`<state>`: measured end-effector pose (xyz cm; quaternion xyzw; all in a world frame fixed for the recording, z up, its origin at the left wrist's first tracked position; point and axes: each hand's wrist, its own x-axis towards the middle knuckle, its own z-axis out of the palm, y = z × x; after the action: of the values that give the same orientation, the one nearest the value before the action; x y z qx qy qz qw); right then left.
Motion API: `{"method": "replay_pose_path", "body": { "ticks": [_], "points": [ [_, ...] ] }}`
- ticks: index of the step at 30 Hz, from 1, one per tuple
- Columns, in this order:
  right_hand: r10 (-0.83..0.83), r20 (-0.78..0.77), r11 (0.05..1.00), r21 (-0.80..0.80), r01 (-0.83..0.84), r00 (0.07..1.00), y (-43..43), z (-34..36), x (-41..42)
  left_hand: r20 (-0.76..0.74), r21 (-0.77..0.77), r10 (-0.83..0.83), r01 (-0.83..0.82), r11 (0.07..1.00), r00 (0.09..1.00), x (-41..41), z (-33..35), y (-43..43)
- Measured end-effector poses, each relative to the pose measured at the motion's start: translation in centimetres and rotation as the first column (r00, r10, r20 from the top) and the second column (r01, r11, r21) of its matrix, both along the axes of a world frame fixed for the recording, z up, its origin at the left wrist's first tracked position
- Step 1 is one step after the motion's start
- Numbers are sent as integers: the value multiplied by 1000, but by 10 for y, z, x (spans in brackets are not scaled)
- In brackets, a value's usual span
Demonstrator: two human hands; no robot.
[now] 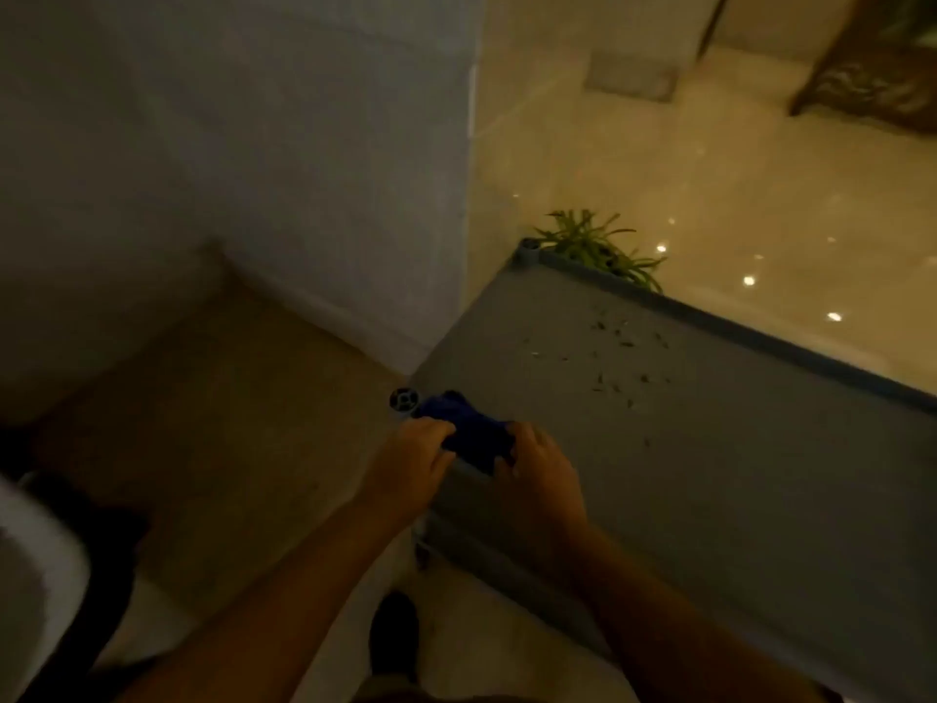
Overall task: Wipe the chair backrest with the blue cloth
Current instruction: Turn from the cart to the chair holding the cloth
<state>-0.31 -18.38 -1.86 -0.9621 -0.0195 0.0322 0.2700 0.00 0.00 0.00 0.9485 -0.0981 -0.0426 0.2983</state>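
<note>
A dark blue cloth (pixel 469 431) lies bunched at the near left corner of a grey flat surface (pixel 710 474). My left hand (pixel 418 459) grips the cloth's left side, fingers curled into it. On the cloth's right side, my right hand (pixel 540 471) holds it too. Both forearms reach in from the bottom of the view. A white rounded shape with a dark part (pixel 45 575) shows at the lower left edge; whether it is the chair cannot be told. No backrest is clearly in view.
Small dark crumbs (pixel 623 357) are scattered over the grey surface. A green plant (pixel 598 246) sits behind its far corner. A white wall (pixel 253 170) stands to the left, glossy tiled floor (pixel 710 170) beyond. A round dark post cap (pixel 404 399) sits by the cloth. A dark shoe (pixel 394 636) is below.
</note>
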Motion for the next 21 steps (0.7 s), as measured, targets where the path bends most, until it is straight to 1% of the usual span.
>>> {"method": "replay_pose_path", "body": {
  "ticks": [2, 4, 6, 8, 10, 12, 13, 14, 15, 17, 21],
  "points": [
    [-123, 27, 992, -16, 124, 992, 1, 1, 14, 32, -4, -89, 89, 996, 995, 27, 1, 7],
    [-153, -12, 987, -55, 152, 988, 1, 1, 21, 59, -5, -200, 200, 980, 978, 46, 4, 10],
    [-182, -66, 982, -55, 179, 981, 1, 0, 30, 67, 26, -319, 318, 948, 945, 68, -1, 12],
    [-204, -113, 979, -51, 199, 972, 8, -3, 35, -30, 63, -410, 411, 910, 912, 88, -10, 14],
    [-188, -181, 982, -64, 179, 965, 17, -5, 36, -138, 122, -462, 478, 870, 876, 101, -22, 15],
    [-171, -272, 984, -90, 152, 947, 25, -11, 35, -173, 264, -532, 559, 786, 829, 111, -35, 16],
    [-157, -298, 984, -125, 124, 941, 29, -13, 34, -159, 343, -564, 581, 738, 810, 113, -42, 17],
    [-154, -308, 981, -165, 107, 939, 32, -16, 35, -118, 391, -589, 583, 713, 800, 117, -48, 18],
    [-159, -311, 977, -183, 105, 937, 33, -17, 34, -79, 410, -592, 567, 714, 802, 117, -52, 18],
    [-184, -318, 974, -183, 130, 930, 35, -22, 34, -72, 401, -578, 554, 729, 813, 119, -55, 16],
    [-195, -327, 974, -178, 142, 925, 37, -24, 35, -111, 381, -556, 552, 742, 824, 118, -52, 14]
  ]
}}
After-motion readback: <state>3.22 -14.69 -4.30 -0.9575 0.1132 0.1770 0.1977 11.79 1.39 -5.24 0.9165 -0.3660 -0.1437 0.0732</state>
